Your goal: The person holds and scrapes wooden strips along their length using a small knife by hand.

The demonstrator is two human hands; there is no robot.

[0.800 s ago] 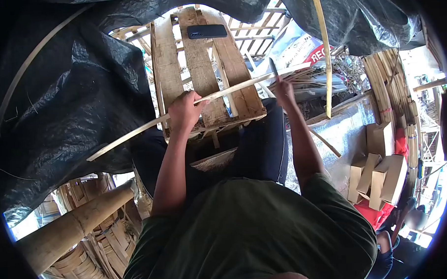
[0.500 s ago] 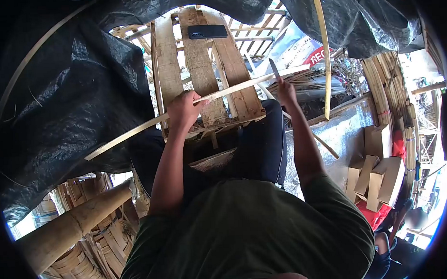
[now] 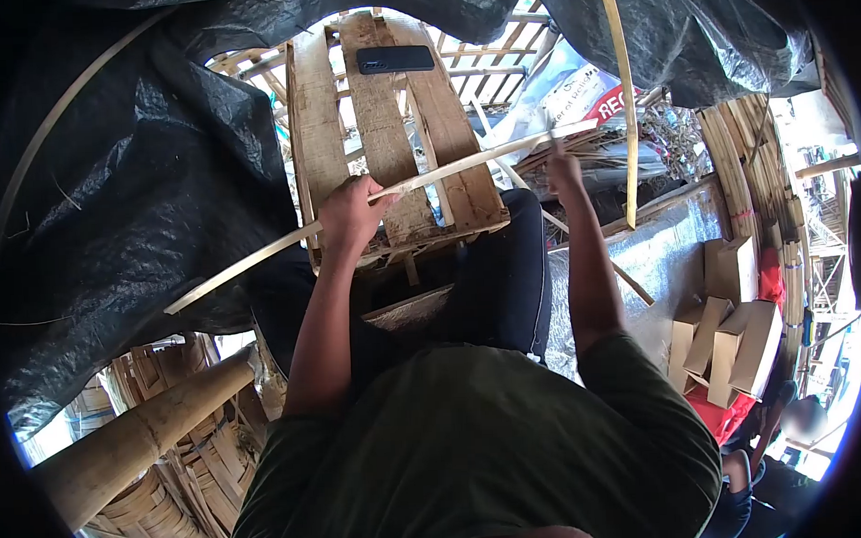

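Observation:
My left hand (image 3: pixel 350 215) is closed around a long pale bamboo strip (image 3: pixel 474 158), pressing it near the front of a slatted wooden bench (image 3: pixel 381 128). The strip slants from low on the left up to the right, across the slats. In my right hand (image 3: pixel 565 172) is a knife (image 3: pixel 554 130), its blade smeared by motion and pointing up beside the right end of the strip. Whether the blade touches the strip I cannot tell. A dark phone (image 3: pixel 395 60) lies at the far end of the bench.
Black plastic sheeting (image 3: pixel 143 194) hangs at left and above. Another strip (image 3: pixel 624 101) hangs upright right of the knife. Cardboard boxes (image 3: pixel 741 348) stand at right, near bundled bamboo (image 3: pixel 744 163). A thick bamboo pole (image 3: pixel 147 431) crosses at lower left. Another person (image 3: pixel 736 476) is at lower right.
My right hand has moved slightly right, carrying the knife toward the strip's right end. The blade now looks blurred. My left hand and the strip have barely moved.

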